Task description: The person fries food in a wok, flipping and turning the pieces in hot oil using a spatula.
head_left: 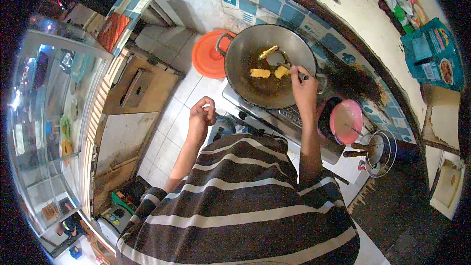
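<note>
A large metal wok [240, 81] stands on the stove, with dark oil in its bottom. Several yellow fried pieces [260, 73] lie in the oil. My right hand [303, 86] is over the wok's right side, its fingers closed round the handle of a spatula [275, 59]. The flat grey blade is down among the pieces, and the handle is mostly hidden by my fingers. Left of the stove, in front of my body, my left hand [202, 113] hangs with its fingers curled in; nothing shows in it.
An orange lid or basin [208, 64] sits left of the wok. To the right are a pink bowl [346, 121] of batter-like liquid with a utensil, and a wire strainer [380, 154]. Teal packets [434, 55] hang at upper right. A glass case [46, 132] stands left.
</note>
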A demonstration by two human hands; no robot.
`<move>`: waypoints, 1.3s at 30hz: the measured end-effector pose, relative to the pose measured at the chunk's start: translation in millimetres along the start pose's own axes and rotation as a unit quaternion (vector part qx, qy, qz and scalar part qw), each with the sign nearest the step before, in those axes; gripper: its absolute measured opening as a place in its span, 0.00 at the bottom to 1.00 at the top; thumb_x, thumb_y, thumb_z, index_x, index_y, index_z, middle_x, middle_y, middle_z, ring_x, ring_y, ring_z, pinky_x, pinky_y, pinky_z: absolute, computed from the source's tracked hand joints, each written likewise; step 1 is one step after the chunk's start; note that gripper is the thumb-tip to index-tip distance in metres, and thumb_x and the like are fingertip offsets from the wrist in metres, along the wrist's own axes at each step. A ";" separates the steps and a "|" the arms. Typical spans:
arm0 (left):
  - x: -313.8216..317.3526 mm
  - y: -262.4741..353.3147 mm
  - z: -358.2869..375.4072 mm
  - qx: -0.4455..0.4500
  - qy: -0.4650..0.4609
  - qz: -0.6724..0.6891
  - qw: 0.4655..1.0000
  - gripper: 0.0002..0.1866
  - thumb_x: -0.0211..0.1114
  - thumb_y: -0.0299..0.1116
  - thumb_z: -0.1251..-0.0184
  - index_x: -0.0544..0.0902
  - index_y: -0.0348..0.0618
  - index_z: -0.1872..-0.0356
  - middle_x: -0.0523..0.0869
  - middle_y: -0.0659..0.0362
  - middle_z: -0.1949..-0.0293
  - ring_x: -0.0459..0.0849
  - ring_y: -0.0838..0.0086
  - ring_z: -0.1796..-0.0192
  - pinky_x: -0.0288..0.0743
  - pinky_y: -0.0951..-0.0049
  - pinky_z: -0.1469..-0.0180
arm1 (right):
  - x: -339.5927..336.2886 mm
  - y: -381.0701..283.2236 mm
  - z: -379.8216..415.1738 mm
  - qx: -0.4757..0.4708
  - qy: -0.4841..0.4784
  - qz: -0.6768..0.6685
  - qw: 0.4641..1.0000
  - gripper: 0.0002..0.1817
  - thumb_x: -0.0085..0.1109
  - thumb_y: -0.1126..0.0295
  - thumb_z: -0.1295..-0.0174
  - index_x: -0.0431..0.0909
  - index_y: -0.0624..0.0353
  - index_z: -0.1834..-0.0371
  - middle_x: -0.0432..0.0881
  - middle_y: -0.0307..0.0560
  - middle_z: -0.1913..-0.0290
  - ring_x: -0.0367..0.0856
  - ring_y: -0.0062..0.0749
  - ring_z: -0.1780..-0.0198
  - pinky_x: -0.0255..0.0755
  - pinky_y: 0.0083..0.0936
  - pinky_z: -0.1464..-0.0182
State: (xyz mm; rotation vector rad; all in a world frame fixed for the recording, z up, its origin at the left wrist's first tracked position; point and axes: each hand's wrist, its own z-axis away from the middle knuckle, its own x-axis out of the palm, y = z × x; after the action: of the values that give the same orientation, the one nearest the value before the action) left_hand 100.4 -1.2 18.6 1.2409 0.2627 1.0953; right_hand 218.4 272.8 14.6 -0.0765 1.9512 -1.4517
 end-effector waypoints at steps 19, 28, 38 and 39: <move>-1.6 -0.5 -1.8 0.007 0.007 0.013 1.000 0.11 0.42 0.17 0.53 0.70 0.42 0.70 0.61 0.69 0.86 0.55 0.84 0.84 0.46 0.80 0.80 | -0.1 25.6 0.9 0.047 -0.088 0.062 0.993 0.18 0.55 0.57 0.35 0.80 0.64 0.61 0.81 0.55 0.72 0.78 0.38 0.71 0.70 0.30 0.65; -1.7 0.0 -3.7 -0.002 0.009 0.011 1.000 0.12 0.42 0.16 0.53 0.71 0.42 0.69 0.62 0.69 0.86 0.56 0.84 0.84 0.46 0.81 0.80 | 10.9 27.4 -6.1 -0.018 -0.012 0.026 0.999 0.16 0.55 0.61 0.35 0.79 0.65 0.67 0.80 0.44 0.75 0.69 0.21 0.75 0.67 0.23 0.70; -3.2 -3.7 -3.9 0.013 -0.002 0.016 1.000 0.11 0.39 0.17 0.45 0.70 0.42 0.69 0.61 0.69 0.86 0.55 0.84 0.84 0.46 0.80 0.80 | 9.3 12.0 -13.0 -0.037 -0.015 -0.046 0.998 0.14 0.56 0.64 0.35 0.79 0.68 0.65 0.81 0.44 0.72 0.68 0.17 0.74 0.65 0.20 0.71; -2.8 -3.1 -3.6 0.012 -0.001 0.017 1.000 0.11 0.39 0.18 0.44 0.70 0.42 0.69 0.61 0.69 0.86 0.55 0.84 0.84 0.46 0.80 0.80 | 7.8 10.3 -13.4 -0.020 -0.026 -0.034 0.999 0.14 0.57 0.64 0.35 0.79 0.68 0.64 0.80 0.44 0.72 0.69 0.18 0.73 0.66 0.20 0.70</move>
State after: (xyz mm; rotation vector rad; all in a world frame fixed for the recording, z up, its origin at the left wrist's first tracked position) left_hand 98.2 -0.9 13.6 1.2718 0.2550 1.1224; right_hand 208.6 284.2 3.7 -0.1980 1.9525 -1.4399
